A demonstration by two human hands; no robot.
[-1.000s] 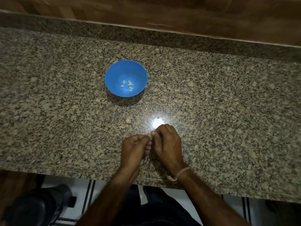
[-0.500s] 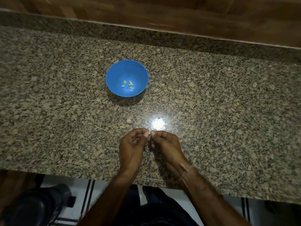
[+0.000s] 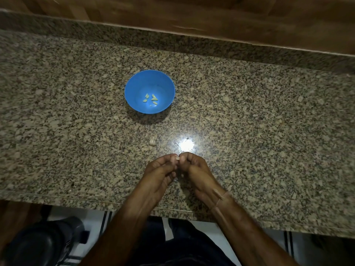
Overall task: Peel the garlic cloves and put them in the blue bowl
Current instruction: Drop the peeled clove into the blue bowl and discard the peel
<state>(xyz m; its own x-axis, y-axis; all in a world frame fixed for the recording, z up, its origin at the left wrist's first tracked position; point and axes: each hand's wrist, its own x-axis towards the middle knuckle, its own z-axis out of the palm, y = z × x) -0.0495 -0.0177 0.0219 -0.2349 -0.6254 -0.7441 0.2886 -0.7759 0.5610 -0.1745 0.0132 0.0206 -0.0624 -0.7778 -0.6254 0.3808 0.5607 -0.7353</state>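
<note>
1. Near the speckled granite surface [image 3: 249, 131] edge, left hand [image 3: 159, 170] and right hand [image 3: 194, 169] are each pinching one small pale garlic clove [image 3: 177, 158], peeling it.
2. Next comes dropping it into the round blue plastic bowl [image 3: 134, 87], farther away.
3. Another unpeeled clove [image 3: 152, 141] is waiting between.

Blue bowl [image 3: 132, 87] upright, peeled cloves [image 3: 150, 98] inside

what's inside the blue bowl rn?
Blue bowl holds a few small pale peeled garlic cloves near its bottom; about five, exact count unclear. Nothing covers them. Bowl's underside isn't visible.
</note>
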